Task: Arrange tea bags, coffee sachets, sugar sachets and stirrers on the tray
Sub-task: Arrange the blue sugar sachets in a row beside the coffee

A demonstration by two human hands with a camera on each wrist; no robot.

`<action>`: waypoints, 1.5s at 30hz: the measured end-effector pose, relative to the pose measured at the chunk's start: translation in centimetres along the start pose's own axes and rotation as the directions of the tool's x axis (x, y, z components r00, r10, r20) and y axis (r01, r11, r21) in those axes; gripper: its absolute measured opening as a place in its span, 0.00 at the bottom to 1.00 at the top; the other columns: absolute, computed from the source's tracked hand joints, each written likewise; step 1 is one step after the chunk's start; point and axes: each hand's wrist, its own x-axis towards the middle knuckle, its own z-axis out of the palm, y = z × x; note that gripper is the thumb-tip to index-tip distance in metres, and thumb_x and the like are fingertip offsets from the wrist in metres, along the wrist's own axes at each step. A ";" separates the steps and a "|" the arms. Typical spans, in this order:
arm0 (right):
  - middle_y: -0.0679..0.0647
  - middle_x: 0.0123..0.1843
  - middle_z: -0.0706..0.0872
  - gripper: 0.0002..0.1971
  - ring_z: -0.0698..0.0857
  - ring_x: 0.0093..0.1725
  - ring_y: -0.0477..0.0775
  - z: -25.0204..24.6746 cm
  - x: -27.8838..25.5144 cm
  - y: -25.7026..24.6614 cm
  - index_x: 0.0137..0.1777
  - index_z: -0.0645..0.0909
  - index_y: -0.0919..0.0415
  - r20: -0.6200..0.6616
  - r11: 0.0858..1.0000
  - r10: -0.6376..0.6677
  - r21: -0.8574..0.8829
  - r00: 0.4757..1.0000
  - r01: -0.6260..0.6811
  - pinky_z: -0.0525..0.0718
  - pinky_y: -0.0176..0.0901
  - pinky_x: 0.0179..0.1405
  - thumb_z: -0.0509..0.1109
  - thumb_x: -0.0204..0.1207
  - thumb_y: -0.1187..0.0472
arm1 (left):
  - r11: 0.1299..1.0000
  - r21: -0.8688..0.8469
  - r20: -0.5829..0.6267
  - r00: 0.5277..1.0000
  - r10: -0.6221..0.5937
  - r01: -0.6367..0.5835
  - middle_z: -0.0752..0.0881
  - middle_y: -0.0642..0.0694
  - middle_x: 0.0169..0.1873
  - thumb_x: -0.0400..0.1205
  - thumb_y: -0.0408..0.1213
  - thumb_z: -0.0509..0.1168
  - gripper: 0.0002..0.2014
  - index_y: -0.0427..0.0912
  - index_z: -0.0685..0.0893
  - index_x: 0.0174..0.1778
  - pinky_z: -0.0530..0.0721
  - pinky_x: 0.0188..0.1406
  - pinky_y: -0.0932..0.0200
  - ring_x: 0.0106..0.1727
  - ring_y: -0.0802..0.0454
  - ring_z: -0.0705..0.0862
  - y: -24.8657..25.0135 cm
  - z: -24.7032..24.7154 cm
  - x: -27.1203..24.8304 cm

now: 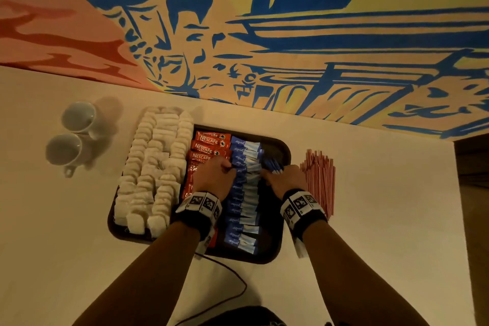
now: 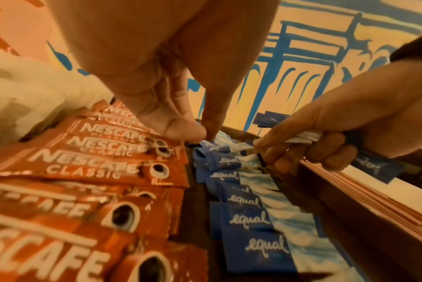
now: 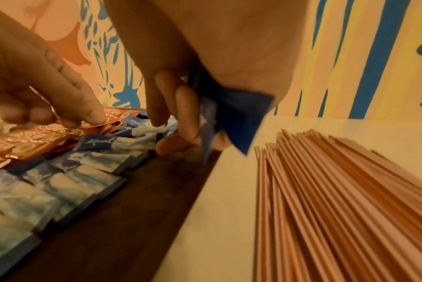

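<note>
Forearms come in from the near edge of the bench (image 1: 79, 233), a thin black cable trailing between them, both wrists strapped with marker bands. Just ahead sits the dark tray (image 1: 280, 151), and it's well stocked: tea bags (image 1: 153, 167) piled in white rows on its left part, spilling past the far rim; red Nescafe coffee sachets (image 1: 209, 147) lined up next to them; then a long overlapping column of blue Equal sugar sachets (image 1: 242, 206) running near to far.

Left hand (image 1: 215, 176) is down at the seam between red and blue, thumb and forefinger pinched together on the edge of a sugar sachet in the row, as the left wrist view shows. Right hand (image 1: 287, 180) is curled round a small bundle of sugar sachets (image 2: 369, 164), blue ends poking out past the fingers (image 2: 289, 156), its fingertips touching the white end of the row.

Right of the tray, off it and lying on the bench, is the bundle of pink stirrers (image 1: 318, 180). Further left, two white cups (image 1: 71, 135) stand side by side. Beyond everything, a blue, yellow and orange mural wall (image 1: 344, 34).
</note>
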 end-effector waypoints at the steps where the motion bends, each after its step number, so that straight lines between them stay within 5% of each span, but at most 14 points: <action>1: 0.60 0.38 0.90 0.24 0.87 0.33 0.57 -0.2 -0.1 -0.2 0.43 0.89 0.66 -0.008 1.000 -0.017 -0.005 1.000 0.017 0.76 0.39 0.23 0.79 0.74 0.41 | 0.999 0.017 -0.017 0.999 0.038 -0.037 0.87 0.53 0.50 0.83 0.44 0.71 0.07 0.52 0.85 0.55 0.82 0.54 0.56 0.52 0.52 0.85 0.3 -0.1 0.2; 8: 0.58 0.36 0.88 0.22 0.84 0.31 0.55 -0.4 -0.3 -1.4 0.35 0.85 0.59 -0.030 0.999 -0.054 0.000 0.998 0.054 0.75 0.41 0.25 0.78 0.75 0.40 | 0.946 0.164 0.054 0.960 0.276 -0.281 0.80 0.44 0.64 0.84 0.37 0.67 0.14 0.47 0.85 0.65 0.84 0.57 0.49 0.57 0.43 0.84 2.0 -0.6 2.6; 16: 0.53 0.32 0.83 0.15 0.82 0.30 0.51 -0.2 0.0 -1.2 0.36 0.82 0.56 0.009 0.998 -0.053 0.027 0.999 0.052 0.76 0.39 0.26 0.78 0.78 0.47 | 0.925 0.228 0.110 0.952 0.287 -0.305 0.79 0.44 0.65 0.85 0.40 0.68 0.11 0.48 0.86 0.63 0.83 0.58 0.49 0.58 0.44 0.83 1.7 -0.3 4.0; 25: 0.52 0.29 0.81 0.17 0.79 0.28 0.51 -1.5 -1.1 -0.9 0.32 0.79 0.55 0.039 0.995 -0.092 0.043 0.995 0.090 0.72 0.39 0.24 0.78 0.79 0.51 | 0.938 0.188 0.020 0.956 0.293 -0.292 0.83 0.47 0.58 0.83 0.41 0.70 0.09 0.46 0.87 0.58 0.83 0.52 0.52 0.56 0.46 0.84 1.7 -1.1 2.9; 28: 0.56 0.30 0.77 0.12 0.74 0.27 0.53 -3.1 -2.1 -0.9 0.39 0.82 0.60 0.138 0.976 -0.086 0.212 0.987 0.055 0.71 0.45 0.28 0.73 0.82 0.55 | 0.967 0.103 -0.053 0.970 0.239 -0.233 0.85 0.51 0.56 0.83 0.42 0.69 0.08 0.51 0.87 0.57 0.80 0.50 0.57 0.55 0.50 0.84 1.9 -2.3 1.6; 33: 0.52 0.31 0.76 0.12 0.69 0.24 0.50 -7.1 -6.4 -1.4 0.62 0.83 0.68 0.398 0.730 -0.261 0.677 0.879 -0.090 0.66 0.42 0.23 0.59 0.89 0.64 | 0.891 -0.258 -0.085 0.928 0.364 -0.373 0.88 0.60 0.47 0.84 0.40 0.71 0.06 0.58 0.87 0.53 0.84 0.54 0.61 0.49 0.65 0.85 4.8 -4.6 -3.1; 37: 0.54 0.33 0.80 0.12 0.73 0.26 0.51 -10.2 -10.8 -1.8 0.65 0.78 0.70 0.350 0.696 -0.491 0.708 0.798 0.118 0.71 0.40 0.23 0.59 0.91 0.62 | 0.774 -0.443 -0.078 0.880 0.469 -0.452 0.90 0.62 0.51 0.85 0.44 0.70 0.07 0.57 0.89 0.57 0.83 0.60 0.58 0.57 0.62 0.86 8.1 -6.4 -8.0; 40: 0.52 0.32 0.81 0.10 0.73 0.28 0.51 -12.2 -14.3 -2.0 0.55 0.80 0.65 0.309 0.708 -0.589 0.642 0.747 0.293 0.70 0.41 0.25 0.60 0.91 0.61 | 0.728 -0.478 -0.090 0.852 0.516 -0.492 0.89 0.63 0.49 0.86 0.46 0.69 0.08 0.58 0.88 0.60 0.84 0.60 0.55 0.54 0.61 0.86 10.6 -8.0 -11.6; 45: 0.47 0.26 0.79 0.15 0.71 0.23 0.48 -15.1 -19.5 -2.8 0.41 0.76 0.60 0.290 0.704 -0.698 0.441 0.654 0.556 0.68 0.41 0.25 0.63 0.90 0.56 | 0.668 -0.479 -0.166 0.807 0.567 -0.569 0.87 0.44 0.44 0.83 0.48 0.73 0.08 0.64 0.89 0.57 0.86 0.55 0.42 0.49 0.46 0.88 14.3 -9.6 -16.2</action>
